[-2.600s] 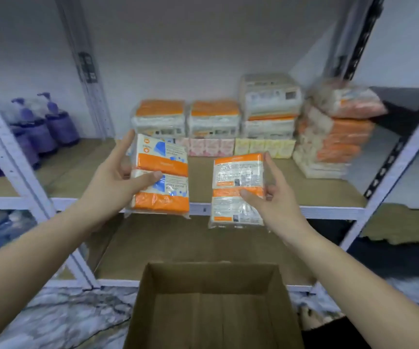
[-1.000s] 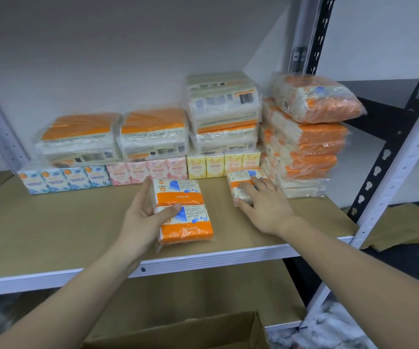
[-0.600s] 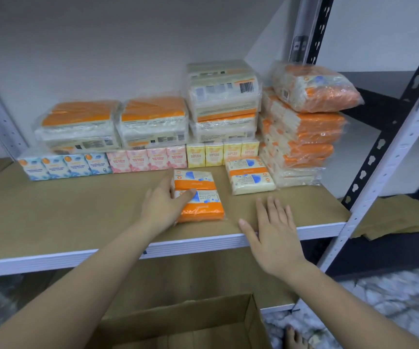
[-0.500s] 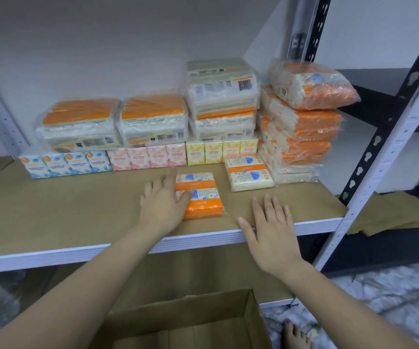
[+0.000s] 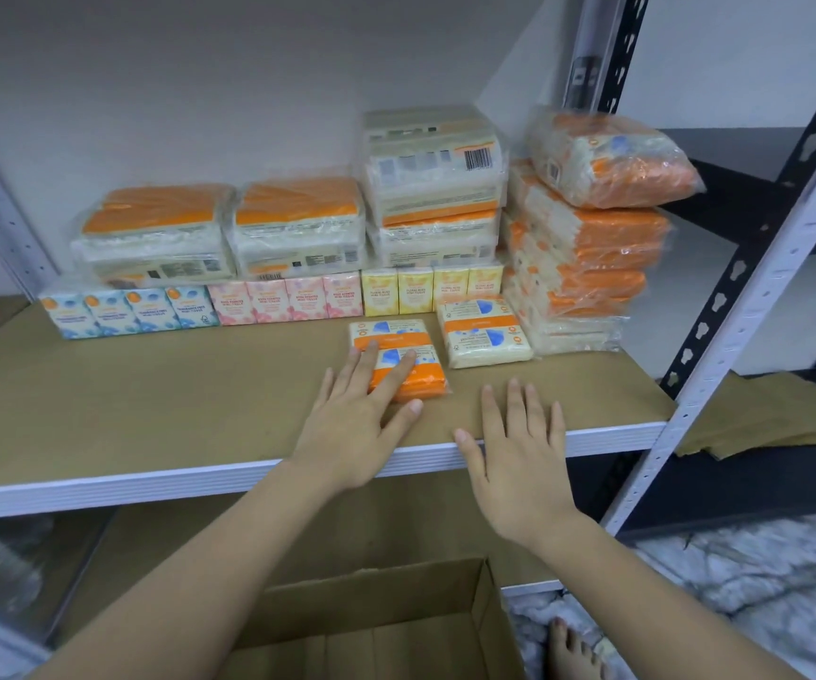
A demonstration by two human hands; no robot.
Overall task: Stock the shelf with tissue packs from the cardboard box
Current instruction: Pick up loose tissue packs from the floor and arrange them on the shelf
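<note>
Two tissue packs laid flat at the front of the shelf [image 5: 151, 409], both hands open over it.

The left hand [image 5: 352, 434] has its grip spread, straight fingers resting on the nearer orange tissue pack [image 5: 398, 358]; the right hand [image 5: 519, 463] hovers, grip also spread, over the shelf's front edge, holding nothing. The second tissue pack [image 5: 487, 331] lies just beside the first, to its right. Behind stand twelve mini tissue boxes in a row: four blue [image 5: 129, 311], four pink [image 5: 286, 299], four yellow [image 5: 433, 289]. Four wrapped bundles [image 5: 298, 228] sit behind the row, two of them stacked, beside a leaning stack of orange bundles [image 5: 587, 252]. The cardboard box [image 5: 376, 625] below shows only bare cardboard in the visible part of its inside.
</note>
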